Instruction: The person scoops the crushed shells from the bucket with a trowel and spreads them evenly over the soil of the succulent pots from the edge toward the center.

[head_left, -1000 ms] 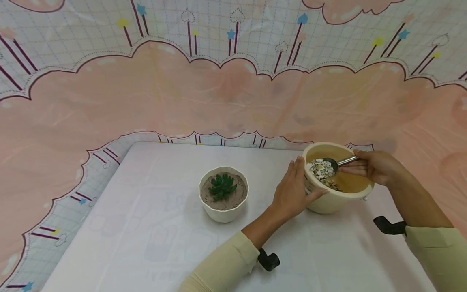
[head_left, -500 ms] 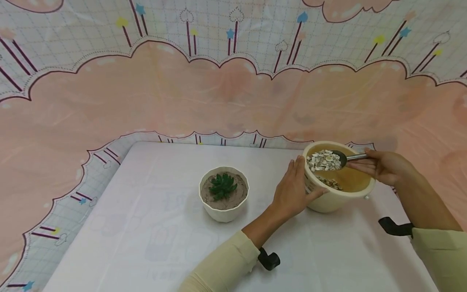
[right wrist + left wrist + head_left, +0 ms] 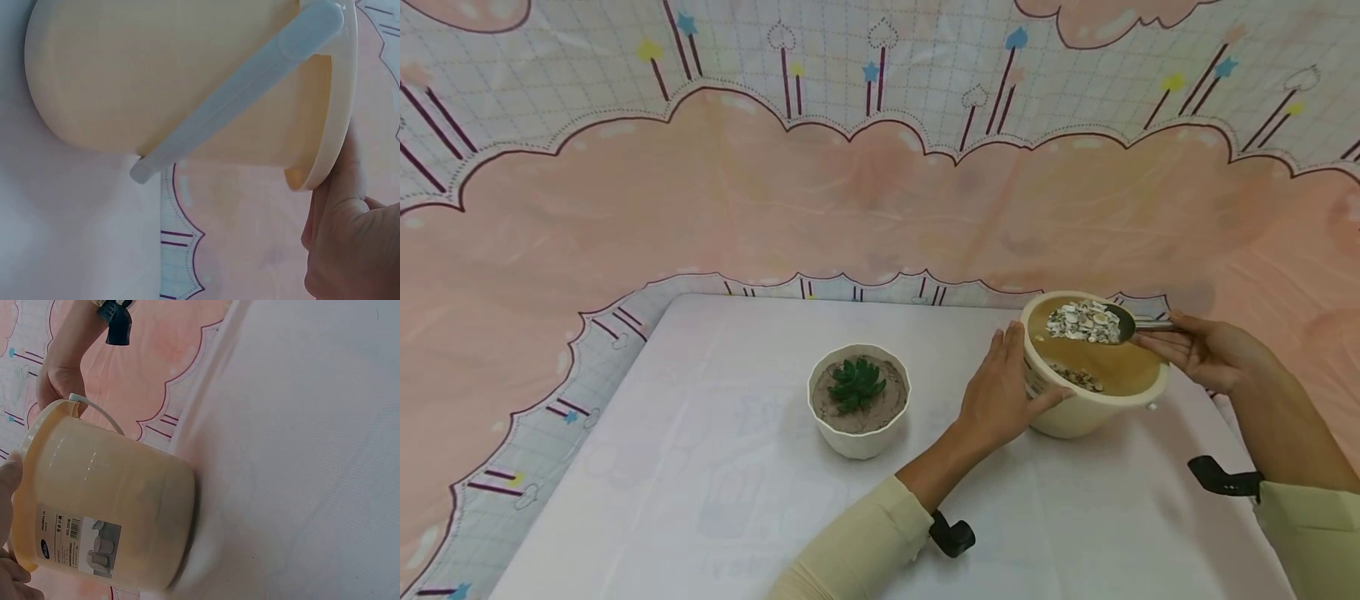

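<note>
A cream plastic bucket stands on the right side of the table. My left hand holds its left side, with the thumb on the rim. Over the mouth, my right hand grips the metal handle of a spoon. Heaped on the spoon are pale, flaky stone-like bits. More bits lie inside the bucket. In the right wrist view, the grey bail handle hangs down and the bucket hides the spoon. A printed label shows in the left wrist view.
A white faceted pot with a green succulent in grey-brown soil stands left of the bucket. The white-covered table meets a patterned peach cloth at the back. Black wrist mounts stick out below both hands.
My right hand has raised the loaded spoon from the bits inside the bucket and drawn it right, toward the far rim. The left hand and bucket have stayed in place.
</note>
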`<state>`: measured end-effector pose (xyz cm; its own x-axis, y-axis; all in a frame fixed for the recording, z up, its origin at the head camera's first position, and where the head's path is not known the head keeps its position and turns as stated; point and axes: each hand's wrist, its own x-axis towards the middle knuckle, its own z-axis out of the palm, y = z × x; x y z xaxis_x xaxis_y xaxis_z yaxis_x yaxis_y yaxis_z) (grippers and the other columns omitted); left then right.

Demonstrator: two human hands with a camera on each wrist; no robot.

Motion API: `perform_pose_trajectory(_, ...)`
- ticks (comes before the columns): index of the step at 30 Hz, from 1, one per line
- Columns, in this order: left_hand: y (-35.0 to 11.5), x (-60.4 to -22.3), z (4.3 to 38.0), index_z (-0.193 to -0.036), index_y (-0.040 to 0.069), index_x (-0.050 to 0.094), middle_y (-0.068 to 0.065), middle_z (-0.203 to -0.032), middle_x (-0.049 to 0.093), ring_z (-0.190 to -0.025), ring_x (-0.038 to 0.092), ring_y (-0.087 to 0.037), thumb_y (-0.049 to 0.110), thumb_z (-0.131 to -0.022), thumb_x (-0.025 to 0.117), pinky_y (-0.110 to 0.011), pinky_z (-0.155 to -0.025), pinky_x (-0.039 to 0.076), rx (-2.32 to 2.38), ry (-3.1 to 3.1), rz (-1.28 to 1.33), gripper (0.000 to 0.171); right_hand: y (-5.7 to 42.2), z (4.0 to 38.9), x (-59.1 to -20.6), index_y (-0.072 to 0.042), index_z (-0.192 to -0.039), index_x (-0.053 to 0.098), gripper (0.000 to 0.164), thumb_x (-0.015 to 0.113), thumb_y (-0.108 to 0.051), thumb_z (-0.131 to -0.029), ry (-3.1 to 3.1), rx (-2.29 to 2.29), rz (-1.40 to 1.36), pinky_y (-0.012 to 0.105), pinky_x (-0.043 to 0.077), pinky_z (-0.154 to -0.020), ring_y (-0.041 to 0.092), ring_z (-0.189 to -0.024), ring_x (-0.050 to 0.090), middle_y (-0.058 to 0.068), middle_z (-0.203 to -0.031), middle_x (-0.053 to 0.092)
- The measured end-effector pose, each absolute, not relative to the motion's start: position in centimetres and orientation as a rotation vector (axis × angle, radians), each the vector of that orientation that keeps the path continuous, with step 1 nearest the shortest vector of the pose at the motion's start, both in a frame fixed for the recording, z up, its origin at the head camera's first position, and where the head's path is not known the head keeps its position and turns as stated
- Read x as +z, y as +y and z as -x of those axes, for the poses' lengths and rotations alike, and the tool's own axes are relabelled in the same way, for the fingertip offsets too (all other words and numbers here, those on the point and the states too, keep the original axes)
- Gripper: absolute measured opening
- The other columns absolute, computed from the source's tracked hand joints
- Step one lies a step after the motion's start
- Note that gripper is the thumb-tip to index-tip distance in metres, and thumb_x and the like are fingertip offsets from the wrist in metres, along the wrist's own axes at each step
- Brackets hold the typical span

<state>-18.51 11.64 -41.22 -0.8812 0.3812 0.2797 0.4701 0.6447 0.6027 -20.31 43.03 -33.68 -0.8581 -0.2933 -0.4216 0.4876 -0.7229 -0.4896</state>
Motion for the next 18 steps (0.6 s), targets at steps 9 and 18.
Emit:
perform_pose_trajectory(9,11.70,-41.29,18.50,-0.167,0.003,0.020,-0.012,-0.171,0.028,-0.156,0.027,-0.030,0.064,-0.092,0.073,-0.039,-0.118,0.036,-1.069,-2.722,0.718,0.110,43.24,19.86,-34.07,0.008,-0.101,0.063,0.043,0.030,-0.015,-0.116,0.821,-2.576,-0.391,0.052,0.051,-0.100,0.057,-0.101,0.069,0.044,-0.107,0.066)
perform_pose_trajectory(18,11.76,-41.17,18.79,-0.167,0.006,0.018,-0.010,-0.171,0.028,-0.157,0.027,-0.029,0.063,-0.092,0.073,-0.040,-0.117,0.039,-1.089,-2.728,0.710,0.110,43.10,19.73,-34.28,0.007,-0.107,0.063,0.037,0.033,-0.013,-0.115,0.753,-2.620,-0.333,0.054,0.049,-0.102,0.059,-0.103,0.068,0.046,-0.109,0.064)
